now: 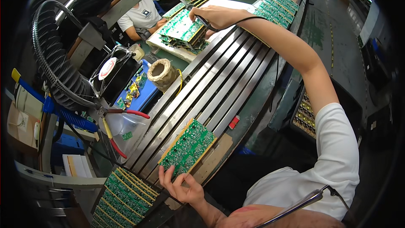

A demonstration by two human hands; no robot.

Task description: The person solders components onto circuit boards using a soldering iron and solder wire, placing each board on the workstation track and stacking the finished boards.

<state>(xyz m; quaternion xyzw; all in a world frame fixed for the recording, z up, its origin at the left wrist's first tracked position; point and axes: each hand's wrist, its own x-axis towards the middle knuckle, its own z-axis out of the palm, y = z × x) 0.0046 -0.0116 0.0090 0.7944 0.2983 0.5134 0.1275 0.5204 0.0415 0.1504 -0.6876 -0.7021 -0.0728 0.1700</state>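
Observation:
A green circuit board with yellow edge strips lies across the metal rails in front of me. My left hand has its curled fingers at the board's near left corner, gripping its edge. Farther off, my right arm stretches out toward stacked green boards. My right hand is closed round a slim, dark-handled tool that looks like a soldering iron. From it a black cord runs back over my forearm. The hand partly hides the tool's grip, above the right side of the stack.
Pliers with red and yellow handles hang at left, near a fan and ribbed hose. A tan pot stands beside the rails. More boards lie lower left and others far right. A co-worker sits opposite.

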